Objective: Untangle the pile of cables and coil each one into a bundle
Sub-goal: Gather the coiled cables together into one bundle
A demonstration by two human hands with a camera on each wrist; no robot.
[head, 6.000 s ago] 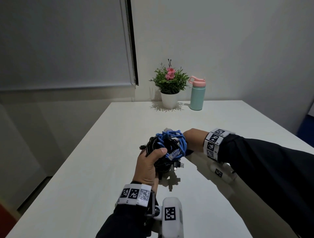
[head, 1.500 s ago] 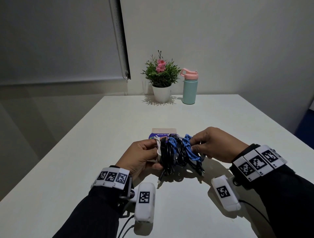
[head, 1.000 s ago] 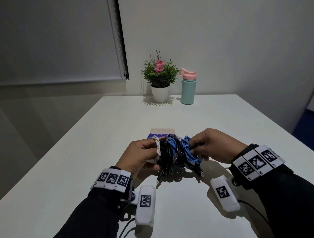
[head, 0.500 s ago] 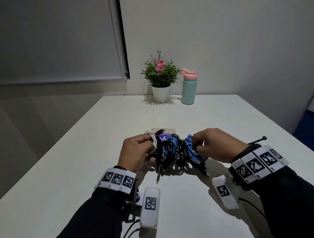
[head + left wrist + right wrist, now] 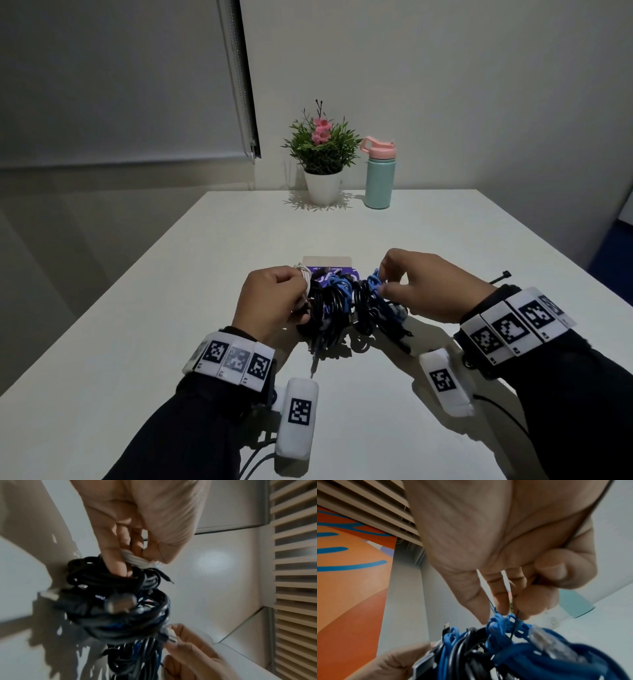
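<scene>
A tangled pile of black, blue and white cables [image 5: 346, 308] hangs just above the white table [image 5: 239, 240] between my two hands. My left hand [image 5: 274, 301] grips a bunched white cable [image 5: 139, 561] at the tangle's left end, fingers curled round it, with black cables [image 5: 116, 609] looped below. My right hand [image 5: 421, 284] pinches loops of the blue cable [image 5: 503, 620] at the right end. A clear plug [image 5: 541, 634] on the blue cable shows in the right wrist view.
A flat card with a purple label [image 5: 329, 269] lies on the table just behind the tangle. A potted plant [image 5: 322, 161] and a teal bottle with a pink lid [image 5: 378, 174] stand at the far edge. Table edges run left and right.
Six seconds ago the cables were one tight ball in my left hand. Both hands have since drawn apart, stretching the tangle sideways, and my left hand has taken hold of the white cable.
</scene>
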